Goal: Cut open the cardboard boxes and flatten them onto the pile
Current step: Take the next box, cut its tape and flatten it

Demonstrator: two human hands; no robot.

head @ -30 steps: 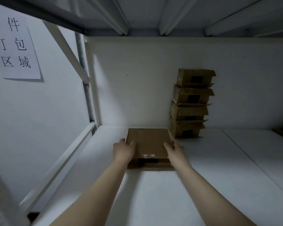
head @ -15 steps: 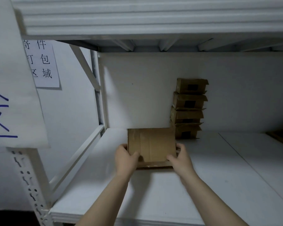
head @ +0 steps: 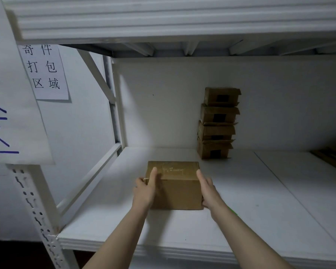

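At the front of the white shelf [head: 270, 206], the left grip [head: 144, 189] and right grip [head: 209, 191] hold a closed brown box [head: 177, 191] by its sides. A stack of boxes [head: 217, 123] stands behind, against the back wall.

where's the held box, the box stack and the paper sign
held box [head: 179, 194]: head view, front face
box stack [head: 209, 113]: head view, second box down
paper sign [head: 45, 71]: head view, sheet centre
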